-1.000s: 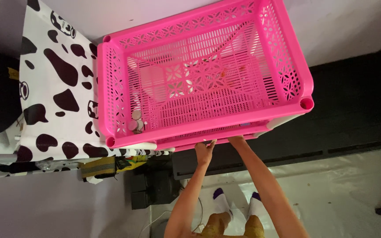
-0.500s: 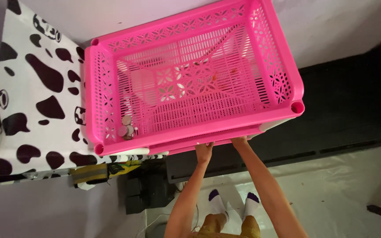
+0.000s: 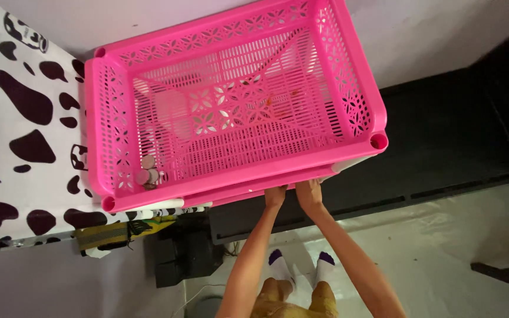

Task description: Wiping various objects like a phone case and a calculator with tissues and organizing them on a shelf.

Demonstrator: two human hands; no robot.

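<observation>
Here, in the head view, your left hand (image 3: 275,196) and right hand (image 3: 309,194) meet side by side at the near front edge of a bright pink plastic crate (image 3: 237,171), the top tier of a stacked rack. Both arms reach up from the bottom of the frame, and the fingertips slip under the crate's front rim, so you cannot tell whether either hand is curled around the edge or merely pressed against it. The two hands are almost touching each other.

The crate fills the upper middle of the frame, its lattice walls and slatted floor open to the camera. A few coins (image 3: 147,174) lie in its near left corner, close against the side wall. A second pink tier (image 3: 278,184) shows just below the front rim, where your fingers rest.

To the left, a white cloth with black cow patches (image 3: 25,147) hangs right beside the crate. A dark low cabinet (image 3: 443,135) runs along the right, behind the rack. Below, your feet in white socks with purple toes (image 3: 298,265) stand on a pale glossy floor (image 3: 443,247).
</observation>
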